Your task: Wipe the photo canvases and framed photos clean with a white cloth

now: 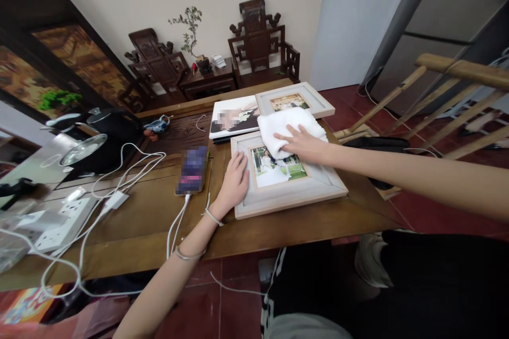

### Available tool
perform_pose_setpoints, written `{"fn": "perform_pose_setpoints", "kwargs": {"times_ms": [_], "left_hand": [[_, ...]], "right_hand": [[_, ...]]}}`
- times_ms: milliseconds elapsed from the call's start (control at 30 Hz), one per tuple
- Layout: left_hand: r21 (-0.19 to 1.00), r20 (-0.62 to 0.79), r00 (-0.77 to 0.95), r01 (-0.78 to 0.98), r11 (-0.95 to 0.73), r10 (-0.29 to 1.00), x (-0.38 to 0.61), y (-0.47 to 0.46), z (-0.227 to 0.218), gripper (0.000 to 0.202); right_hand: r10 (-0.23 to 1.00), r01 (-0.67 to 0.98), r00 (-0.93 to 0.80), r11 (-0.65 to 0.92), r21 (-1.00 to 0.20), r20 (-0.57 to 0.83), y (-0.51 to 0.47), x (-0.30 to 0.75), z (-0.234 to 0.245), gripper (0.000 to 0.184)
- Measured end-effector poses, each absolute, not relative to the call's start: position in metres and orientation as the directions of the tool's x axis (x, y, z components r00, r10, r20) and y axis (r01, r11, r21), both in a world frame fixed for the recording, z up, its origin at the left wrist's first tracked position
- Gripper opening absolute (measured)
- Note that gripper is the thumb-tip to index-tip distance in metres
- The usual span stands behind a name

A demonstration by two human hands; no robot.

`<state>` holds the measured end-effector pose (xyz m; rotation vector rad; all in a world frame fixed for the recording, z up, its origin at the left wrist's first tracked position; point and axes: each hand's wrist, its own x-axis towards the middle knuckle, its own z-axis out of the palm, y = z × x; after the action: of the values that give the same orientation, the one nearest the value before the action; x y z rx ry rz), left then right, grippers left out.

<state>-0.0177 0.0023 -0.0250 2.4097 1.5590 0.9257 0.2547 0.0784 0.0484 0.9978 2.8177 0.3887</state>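
A white wooden picture frame point(290, 193) with an outdoor wedding photo lies flat near the table's front edge. Along its left side, my left hand point(235, 183) grips the edge with fingers bent over the rim. My right hand point(304, 144) presses a white cloth point(278, 124) onto the upper part of this frame, its fingers partly sunk in the folds. Behind the cloth lies a second pale frame point(320, 105), its photo partly covered. A white-bordered photo panel point(234, 114) rests to the left of that one.
A phone point(192, 172) with a charging cable lies left of the frames. Farther left are a power strip point(66, 225), tangled white cables and a black kettle point(119, 132). A bamboo chair point(445, 71) stands at the right; carved chairs point(254, 32) stand against the wall.
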Motion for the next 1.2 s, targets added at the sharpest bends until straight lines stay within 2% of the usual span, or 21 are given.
{"fn": "perform_pose_setpoints", "kwargs": {"times_ms": [133,367,467,533,633,733,933,1067,1200], "left_hand": [[0.431,0.423,0.270,0.780,-0.454,0.865,-0.017,0.003,-0.026,0.049],[0.425,0.438,0.257,0.785,-0.451,0.861,-0.015,0.002,-0.025,0.048],[0.429,0.426,0.256,0.787,-0.443,0.868,-0.016,0.002,-0.024,0.049],[0.429,0.420,0.257,0.789,-0.440,0.870,-0.016,0.002,-0.024,0.049],[0.454,0.410,0.246,0.780,-0.431,0.878,-0.015,0.001,-0.022,0.049],[0.537,0.391,0.195,0.745,-0.395,0.899,-0.011,-0.002,-0.017,0.051],[0.763,0.389,0.029,0.551,-0.340,0.921,-0.002,-0.009,-0.009,0.062],[0.782,0.420,0.000,0.509,-0.361,0.908,0.000,-0.010,-0.012,0.068],[0.754,0.415,0.046,0.542,-0.372,0.909,0.000,-0.011,-0.014,0.069]], "right_hand": [[0.629,0.593,-0.773,0.762,0.259,-0.084,0.033,0.252,0.055,0.066],[0.652,0.674,-0.702,0.738,0.028,-0.285,-0.046,0.254,0.093,0.054],[0.602,0.670,-0.713,0.736,-0.096,-0.360,-0.067,0.251,0.108,0.057],[0.549,0.635,-0.740,0.761,-0.132,-0.389,-0.076,0.247,0.112,0.058],[0.503,0.570,-0.780,0.816,-0.093,-0.372,-0.080,0.235,0.107,0.061],[0.477,0.508,-0.829,0.861,-0.036,-0.292,-0.076,0.221,0.092,0.063],[0.476,0.470,-0.864,0.880,0.075,-0.165,-0.053,0.190,0.069,0.043],[0.543,0.527,-0.830,0.839,0.136,-0.130,-0.025,0.175,0.066,0.041],[0.640,0.639,-0.757,0.767,0.059,-0.127,0.016,0.163,0.071,0.048]]}}
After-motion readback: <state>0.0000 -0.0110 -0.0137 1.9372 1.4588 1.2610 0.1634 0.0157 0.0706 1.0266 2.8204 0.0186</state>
